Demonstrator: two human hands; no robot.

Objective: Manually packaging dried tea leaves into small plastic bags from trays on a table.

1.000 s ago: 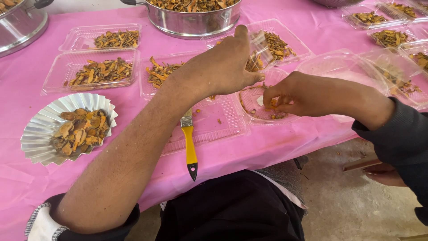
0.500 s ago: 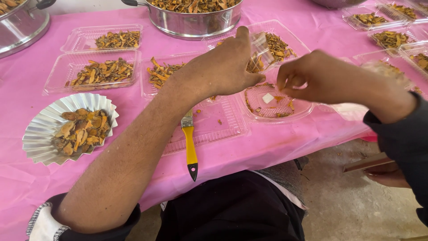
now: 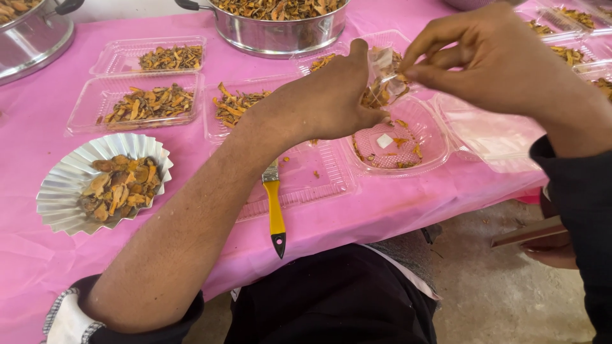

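Both hands (image 3: 331,95) pinching, seemingly, small bag (image 3: 382,79)

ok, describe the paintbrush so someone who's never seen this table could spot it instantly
Start at the pink tablecloth and follow its near edge to the middle, just right of the left forearm. There the paintbrush lies, bristle end under the forearm by a clear plastic tray, handle pointing over the table edge. It is the only tool here: bright yellow handle with a black tip, amid trays of dried orange-brown pieces.
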